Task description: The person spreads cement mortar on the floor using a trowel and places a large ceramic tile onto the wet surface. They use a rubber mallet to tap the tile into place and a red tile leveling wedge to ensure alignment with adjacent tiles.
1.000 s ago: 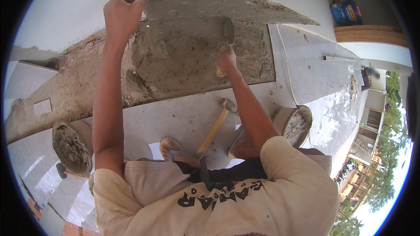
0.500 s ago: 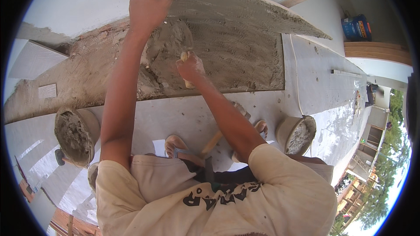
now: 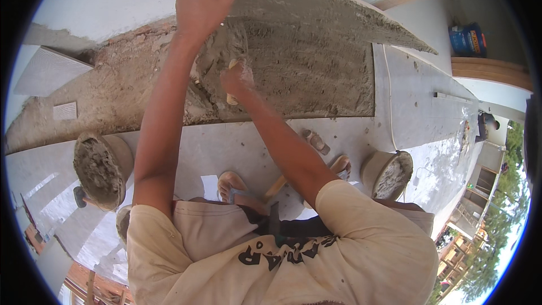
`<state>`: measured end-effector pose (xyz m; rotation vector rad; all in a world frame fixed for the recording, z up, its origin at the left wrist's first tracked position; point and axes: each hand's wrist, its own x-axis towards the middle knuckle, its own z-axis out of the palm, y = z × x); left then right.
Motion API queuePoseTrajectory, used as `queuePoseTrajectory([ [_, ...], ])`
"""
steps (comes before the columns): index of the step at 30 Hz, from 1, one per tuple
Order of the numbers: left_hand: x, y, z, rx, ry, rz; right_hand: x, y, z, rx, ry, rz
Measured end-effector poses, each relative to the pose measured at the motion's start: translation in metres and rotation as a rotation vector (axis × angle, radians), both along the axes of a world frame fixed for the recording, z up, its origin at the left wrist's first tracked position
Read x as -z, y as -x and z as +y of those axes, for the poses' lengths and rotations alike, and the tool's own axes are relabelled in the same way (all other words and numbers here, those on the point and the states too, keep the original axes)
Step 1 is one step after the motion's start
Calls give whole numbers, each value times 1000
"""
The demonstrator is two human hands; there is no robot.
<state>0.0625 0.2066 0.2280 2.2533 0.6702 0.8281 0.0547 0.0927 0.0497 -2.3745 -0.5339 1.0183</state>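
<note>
1. Counting two hands, one large tile point(image 3: 330, 7), one trowel point(image 3: 232, 99) and one mortar bed point(image 3: 316, 76).
2. Pinching the large tile at its far left corner with the left hand point(image 3: 204, 1), laying the thumb over the edge and hiding most of the other fingertips behind.
3. Holding the large tile aslant above the mortar bed's far edge, running its long axis from the left hand rightward past the bed's far right corner, turning its mortar-coated face toward the person.
4. Gripping the trowel by its handle in the right hand point(image 3: 237, 81), curling blurred fingers around it, toward the mortar bed's left edge.
5. Pointing the handle's long axis from the bed's near edge to its far edge; not telling the blade's outline from the mortar.
6. Counting two buckets of grey mix on the floor point(image 3: 226, 148): a left bucket point(image 3: 121, 155) beside the floor's far edge, a right bucket point(image 3: 371, 170) out from the bed's near right corner.
7. Counting one hammer point(image 3: 316, 141) on the floor by the bed's near edge, passing beneath the right forearm.
8. Counting two pale tile pieces point(image 3: 65, 110) left of the bed.
</note>
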Motion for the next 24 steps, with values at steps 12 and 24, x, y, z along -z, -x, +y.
queuePoseTrajectory([
  [12,3,3,4,25,-9,-13,-24,0,-40,282,-13,54],
  [24,2,-3,1,17,-3,-2,3,61,-20,-23,-117,-27],
])
